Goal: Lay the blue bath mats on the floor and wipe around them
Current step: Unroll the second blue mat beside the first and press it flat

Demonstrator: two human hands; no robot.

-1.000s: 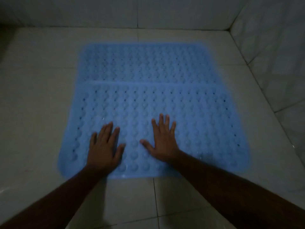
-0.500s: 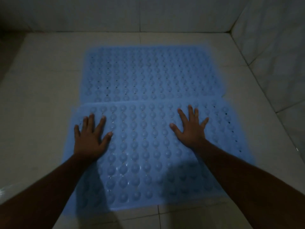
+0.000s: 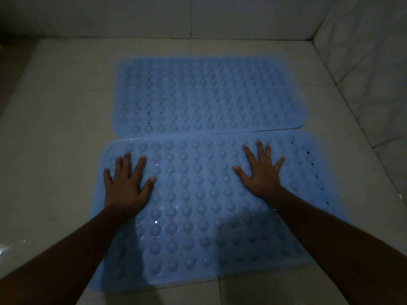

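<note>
Two blue bath mats with rows of round bumps and small holes lie flat on the pale tiled floor. The far mat (image 3: 207,95) lies near the back wall. The near mat (image 3: 198,216) lies in front of it, their long edges touching and the far mat's edge slightly overlapping at the right. My left hand (image 3: 126,186) presses flat, fingers spread, on the near mat's left part. My right hand (image 3: 261,172) presses flat, fingers spread, on its upper right part. Neither hand holds anything.
The tiled floor (image 3: 55,128) runs bare to the left of the mats. A tiled back wall (image 3: 198,16) and a tiled right wall (image 3: 363,62) meet in the far right corner. A wet glint (image 3: 4,247) shows at the left edge.
Both hands have slid forward and apart across the near mat, from its near edge to its far half. The view has moved closer to the mats.
</note>
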